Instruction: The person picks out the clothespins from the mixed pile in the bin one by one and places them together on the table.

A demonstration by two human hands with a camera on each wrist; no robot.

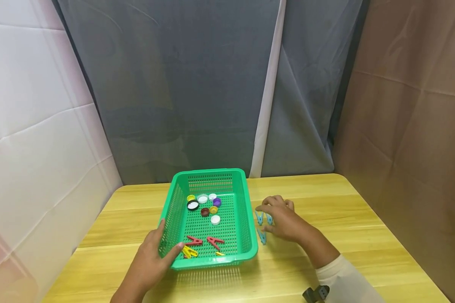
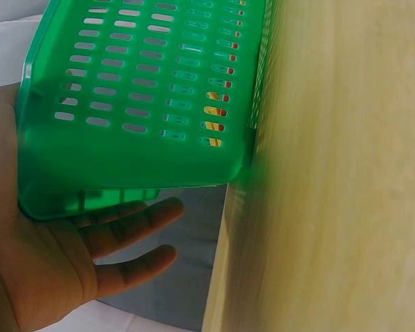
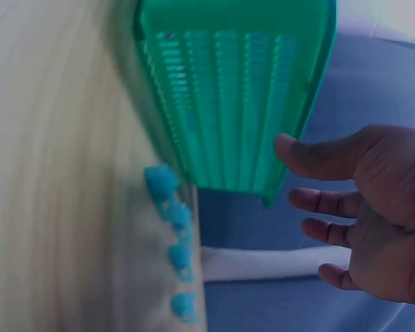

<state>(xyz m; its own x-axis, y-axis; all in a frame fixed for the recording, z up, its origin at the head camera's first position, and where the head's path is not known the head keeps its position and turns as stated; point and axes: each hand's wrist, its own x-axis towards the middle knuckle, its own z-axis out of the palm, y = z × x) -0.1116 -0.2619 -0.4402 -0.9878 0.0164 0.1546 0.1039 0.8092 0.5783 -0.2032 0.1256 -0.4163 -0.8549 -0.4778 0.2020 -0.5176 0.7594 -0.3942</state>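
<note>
A green plastic basket [image 1: 251,235] with slotted walls stands on the table. My left hand [image 1: 149,256] holds its near left corner, thumb over the rim and the other fingers outside along the side. In the left wrist view those fingers [image 2: 135,225] stretch past the corner. To the right of the basket, my right hand [image 1: 282,216] hovers above several light blue clothespins [image 1: 263,237], partly covering them. Nothing is between its spread thumb and fingers in the right wrist view, where the blue clothespins [image 3: 182,259] lie in a row on the table.
Inside the basket, red clothespins [image 1: 214,241] and yellow clothespins [image 1: 190,252] lie at the near end. Several bottle caps, among them a purple cap [image 1: 217,202] and a white cap [image 1: 215,219], sit farther back. Grey curtains [image 1: 197,92] hang behind the wooden table [image 1: 349,227].
</note>
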